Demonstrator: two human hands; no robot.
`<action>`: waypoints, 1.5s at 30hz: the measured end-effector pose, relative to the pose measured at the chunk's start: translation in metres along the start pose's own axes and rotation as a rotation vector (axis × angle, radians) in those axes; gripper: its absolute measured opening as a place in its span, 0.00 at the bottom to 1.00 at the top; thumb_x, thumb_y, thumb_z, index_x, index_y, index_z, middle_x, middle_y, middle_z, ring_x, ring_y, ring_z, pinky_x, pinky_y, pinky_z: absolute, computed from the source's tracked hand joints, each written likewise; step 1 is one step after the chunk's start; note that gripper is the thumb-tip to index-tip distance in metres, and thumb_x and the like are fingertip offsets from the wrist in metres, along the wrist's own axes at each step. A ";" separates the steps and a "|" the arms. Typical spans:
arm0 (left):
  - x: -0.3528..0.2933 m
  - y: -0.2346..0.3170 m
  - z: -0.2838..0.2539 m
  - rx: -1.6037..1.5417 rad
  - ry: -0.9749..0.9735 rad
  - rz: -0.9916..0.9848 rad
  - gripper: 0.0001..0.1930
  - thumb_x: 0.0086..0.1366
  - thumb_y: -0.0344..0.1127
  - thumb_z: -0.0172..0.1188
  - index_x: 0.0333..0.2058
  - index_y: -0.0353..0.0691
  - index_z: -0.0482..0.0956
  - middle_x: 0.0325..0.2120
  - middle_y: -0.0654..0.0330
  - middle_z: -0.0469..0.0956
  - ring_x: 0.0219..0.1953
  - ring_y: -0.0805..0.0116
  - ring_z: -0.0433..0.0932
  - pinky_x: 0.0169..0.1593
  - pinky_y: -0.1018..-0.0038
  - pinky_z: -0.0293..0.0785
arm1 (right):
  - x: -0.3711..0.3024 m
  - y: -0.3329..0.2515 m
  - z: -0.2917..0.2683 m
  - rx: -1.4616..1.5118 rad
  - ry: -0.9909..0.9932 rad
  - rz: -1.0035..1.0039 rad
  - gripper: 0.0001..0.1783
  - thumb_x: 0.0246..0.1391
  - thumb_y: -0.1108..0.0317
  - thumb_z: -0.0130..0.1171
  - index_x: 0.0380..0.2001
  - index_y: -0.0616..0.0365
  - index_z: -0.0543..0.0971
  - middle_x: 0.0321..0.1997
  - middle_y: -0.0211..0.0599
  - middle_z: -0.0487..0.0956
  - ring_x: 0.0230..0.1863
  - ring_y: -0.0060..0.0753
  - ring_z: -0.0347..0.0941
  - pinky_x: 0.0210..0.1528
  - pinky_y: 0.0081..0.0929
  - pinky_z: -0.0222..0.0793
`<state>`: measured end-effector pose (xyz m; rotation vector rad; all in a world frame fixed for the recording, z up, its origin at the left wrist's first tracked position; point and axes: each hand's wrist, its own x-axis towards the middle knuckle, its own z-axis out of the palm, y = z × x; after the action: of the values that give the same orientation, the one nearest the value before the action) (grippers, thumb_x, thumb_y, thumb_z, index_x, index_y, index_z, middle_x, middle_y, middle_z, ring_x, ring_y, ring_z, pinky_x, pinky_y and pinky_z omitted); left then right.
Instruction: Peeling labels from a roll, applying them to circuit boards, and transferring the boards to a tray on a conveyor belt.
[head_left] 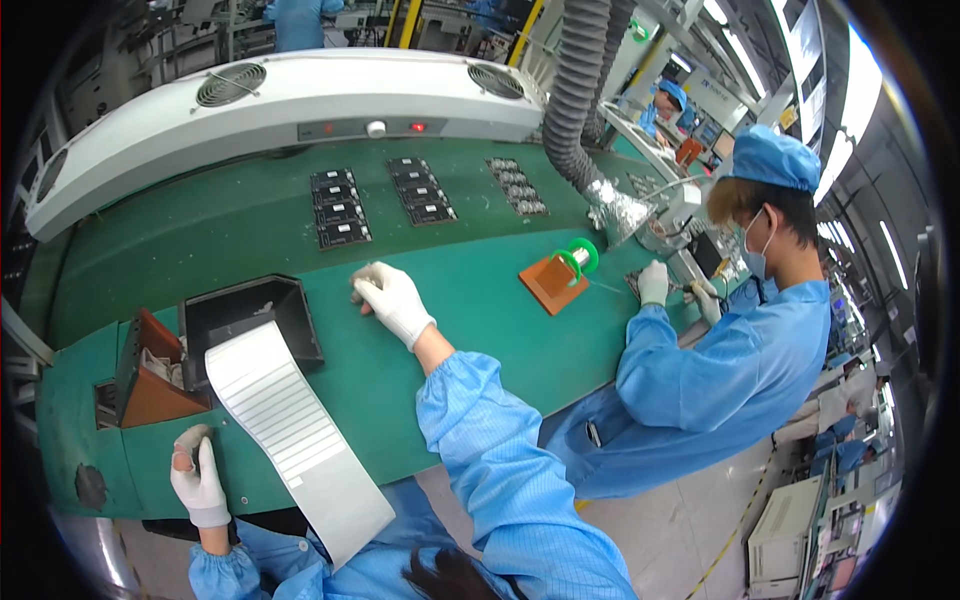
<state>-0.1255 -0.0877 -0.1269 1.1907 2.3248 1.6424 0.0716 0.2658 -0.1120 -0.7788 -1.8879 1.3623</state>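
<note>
My left hand (200, 485), in a white glove with some fingertips bare, is at the near left edge of the green mat. Its thumb and forefinger are curved, with a dark gap between them; I see nothing held. A long white strip of labels (290, 415) hangs from a black tray (310, 325) over the table edge, between my arms. My right hand (395, 305), also gloved, reaches over the green mat (470, 300) right of the tray. Its fingers are curled together, and whatever they may hold is hidden.
Dark circuit board panels (340, 208) lie in groups at the back, beneath a white fan unit (300, 95). An orange-brown box (160, 385) stands left. At right, a co-worker (730, 320) works near a green solder spool (578, 258) and a grey duct hose (572, 100).
</note>
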 end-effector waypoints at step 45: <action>0.011 0.012 -0.036 -0.069 -0.051 0.065 0.07 0.63 0.29 0.60 0.38 0.35 0.81 0.36 0.55 0.82 0.39 0.62 0.81 0.45 0.70 0.75 | -0.002 -0.008 0.013 -0.086 -0.047 0.084 0.10 0.63 0.69 0.53 0.43 0.64 0.76 0.30 0.32 0.80 0.21 0.14 0.70 0.20 0.11 0.61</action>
<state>-0.1428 -0.1076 -0.0973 1.2907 2.2039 1.6764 0.0614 0.2552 -0.1079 -0.8847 -1.9810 1.3684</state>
